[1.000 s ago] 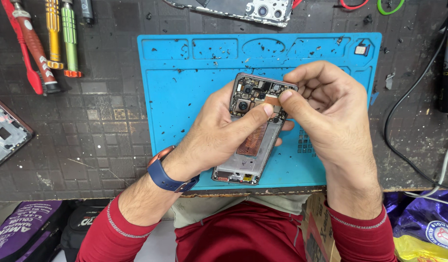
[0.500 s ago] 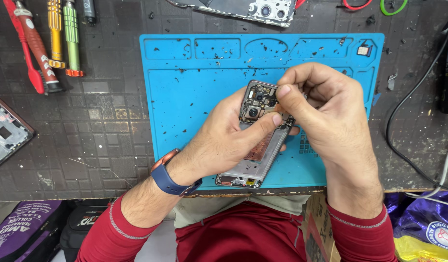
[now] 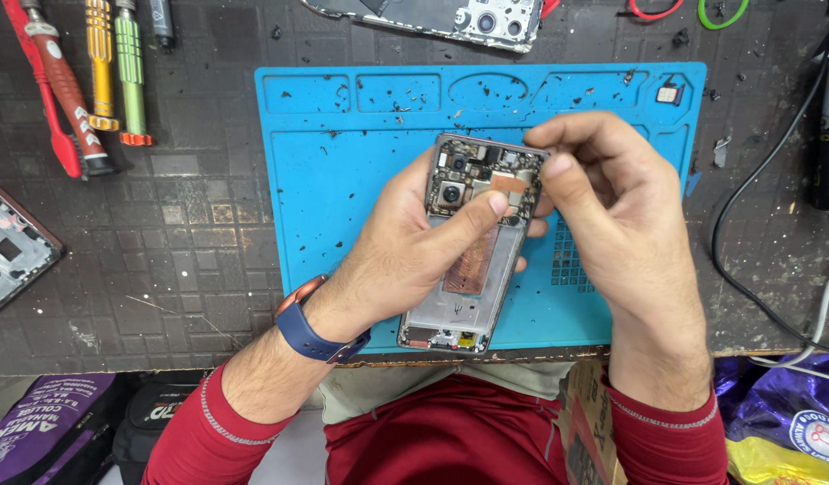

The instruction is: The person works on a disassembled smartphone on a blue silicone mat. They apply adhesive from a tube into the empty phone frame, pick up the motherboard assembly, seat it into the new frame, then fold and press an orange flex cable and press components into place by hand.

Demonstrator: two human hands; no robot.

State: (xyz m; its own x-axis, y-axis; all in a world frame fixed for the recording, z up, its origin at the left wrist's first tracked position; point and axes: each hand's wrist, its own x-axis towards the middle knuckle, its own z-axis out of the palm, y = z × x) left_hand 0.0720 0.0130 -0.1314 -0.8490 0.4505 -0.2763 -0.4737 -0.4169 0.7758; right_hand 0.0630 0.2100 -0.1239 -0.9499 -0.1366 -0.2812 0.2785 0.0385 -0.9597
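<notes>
Phone (image 3: 473, 260) (bare copper, slim slab) between both hands.

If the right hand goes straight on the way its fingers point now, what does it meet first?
The right hand points left, its fingertips already at the top edge of the opened phone. So it would probably meet the phone's upper part first, near the left hand's thumb; depth is unclear.

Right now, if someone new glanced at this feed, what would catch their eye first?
Probably the opened phone, back cover off and its camera modules and copper strip bare, held over the bright blue work mat. The left hand grips it with the thumb across the board, while the right hand pinches at its top corner. Red, yellow and green screwdrivers lie at upper left.
</notes>
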